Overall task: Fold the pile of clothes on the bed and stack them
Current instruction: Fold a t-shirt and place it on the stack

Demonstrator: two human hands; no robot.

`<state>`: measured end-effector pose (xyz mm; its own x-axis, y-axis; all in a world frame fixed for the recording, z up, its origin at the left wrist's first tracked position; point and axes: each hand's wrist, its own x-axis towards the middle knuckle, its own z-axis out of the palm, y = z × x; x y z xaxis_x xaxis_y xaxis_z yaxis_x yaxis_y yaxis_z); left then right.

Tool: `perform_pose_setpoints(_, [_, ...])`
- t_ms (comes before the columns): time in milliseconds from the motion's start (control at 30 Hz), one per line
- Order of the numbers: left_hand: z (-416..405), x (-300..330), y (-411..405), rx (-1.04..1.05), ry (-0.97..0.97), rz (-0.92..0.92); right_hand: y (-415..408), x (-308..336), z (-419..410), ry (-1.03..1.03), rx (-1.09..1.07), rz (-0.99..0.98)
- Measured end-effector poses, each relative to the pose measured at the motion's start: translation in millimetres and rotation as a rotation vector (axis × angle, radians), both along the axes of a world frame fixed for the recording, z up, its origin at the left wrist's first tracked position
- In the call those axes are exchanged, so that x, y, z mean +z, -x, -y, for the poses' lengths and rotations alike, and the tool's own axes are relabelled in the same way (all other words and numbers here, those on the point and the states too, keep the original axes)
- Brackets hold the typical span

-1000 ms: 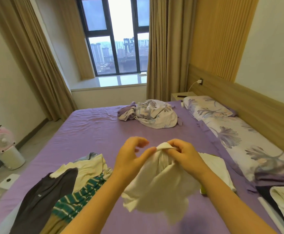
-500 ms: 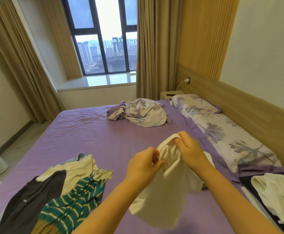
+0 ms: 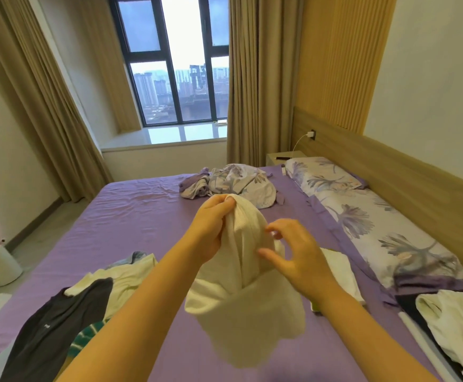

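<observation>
While your left hand (image 3: pixel 211 230) pinches the top edge of the cream ribbed knit garment (image 3: pixel 246 293), the cloth hangs free above the purple bed sheet (image 3: pixel 142 216), well in front of the crumpled floral quilt (image 3: pixel 235 186) that lies toward the window. Held from one high point like this, the garment drops under its own weight, which lets you find a hem or seam before laying it flat; that is my reading, not something shown.

Your right hand (image 3: pixel 296 257) hovers just beside the cloth, nearer you than the floral quilt, fingers spread and loosely bent, gripping nothing. It seems poised to take a second hold lower on the fabric.

Half a second ago both of your hands held the bunched top of the garment close together; now the left alone carries it, raised higher, and the right has let go and opened.

The unfolded pile (image 3: pixel 92 299), with a dark grey shirt, a pale yellow top and a green striped piece, lies on the sheet down and to the left of the floral quilt. A folded white piece (image 3: pixel 340 271) lies on the sheet beyond your right forearm, and more white and dark clothes (image 3: pixel 450 326) lie at the right edge below the floral pillows (image 3: pixel 362 216).
</observation>
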<state>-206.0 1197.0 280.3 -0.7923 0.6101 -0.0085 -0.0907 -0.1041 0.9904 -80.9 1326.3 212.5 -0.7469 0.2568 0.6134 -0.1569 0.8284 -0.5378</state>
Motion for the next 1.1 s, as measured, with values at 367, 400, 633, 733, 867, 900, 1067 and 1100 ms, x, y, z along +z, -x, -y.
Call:
perform_pose_setpoints(367, [62.6,-18.0,38.8,0.158,0.361,-0.493,20.0,19.7,-3.6,0.915,0.338,0.146])
perform_pose_setpoints(400, [63.4,-25.0,33.6,0.049,0.339,-0.492,25.5,25.7,-0.4,0.916,0.368,0.159])
perform_pose_setpoints(633, [26.3,-55.7,8.5,-0.066,0.489,-0.644,39.8,30.8,7.8,0.692,0.117,0.104])
perform_pose_setpoints(733, [14.8,-53.1,7.6,0.109,0.354,-0.472,22.8,15.5,17.8,0.579,-0.015,0.117])
perform_pose_setpoints(867, [1.0,-47.8,5.9,0.171,0.33,-0.414,6.3,-12.2,30.7,0.359,-0.105,0.114])
perform_pose_setpoints(900, [1.2,-47.1,6.5,0.171,0.324,-0.417,3.7,-13.3,26.4,0.412,-0.098,0.08])
perform_pose_setpoints(1067, [27.5,-43.3,19.8,0.058,0.226,-0.331,-6.5,-0.9,-1.5,0.935,0.076,0.036])
perform_pose_setpoints(1100, [34.3,-42.3,23.2,0.04,0.234,-0.328,-5.4,1.4,-3.2,1.038,0.119,0.032])
